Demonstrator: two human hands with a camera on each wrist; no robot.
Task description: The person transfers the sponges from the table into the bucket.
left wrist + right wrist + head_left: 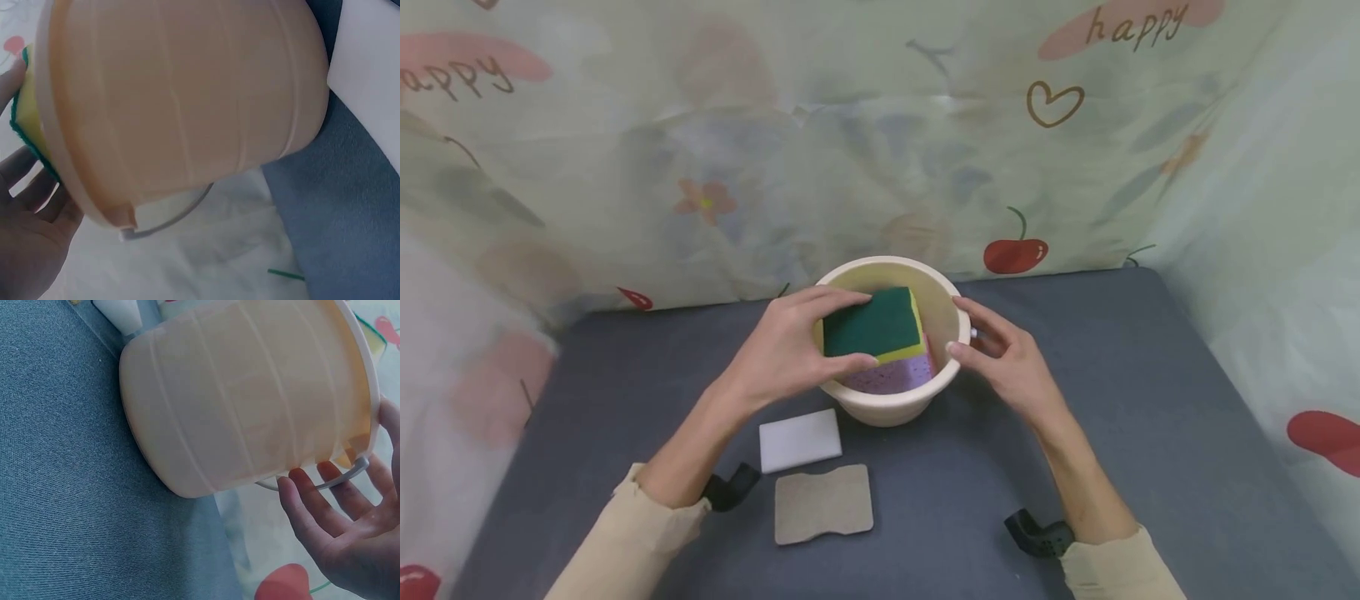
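Left hand [790,346]: grasping the green-and-yellow sponge [871,323], thumb along its near edge, fingers over the far edge. The sponge is in the mouth of the bucket [886,410], tilted, green face up, above a purple sponge [887,377]. I cannot tell whether the two sponges touch. A pink edge [932,354] shows to the right of the purple one.

Right hand [1011,358]: holding the bucket at the right side of its rim, thumb nearer me, index finger farther off; the remaining fingers are beside the handle [350,474], under the lip.

On the table [962,533], near side of the bucket and slightly left: a white block [801,440], and nearer still a grey-beige pad [824,504] with notched long edges.

Handling estimate: sponge likely very light; yellow body soft and compressible, green face rougher and stiffer, so slipping seems unlikely. Best hold is across two opposite edges, with light pressure. Bucket looks like thin plastic: light, smooth, somewhat flexible, probably easily pushed about, hence worth steadying by the thickened rim. Neither item appears fragile.
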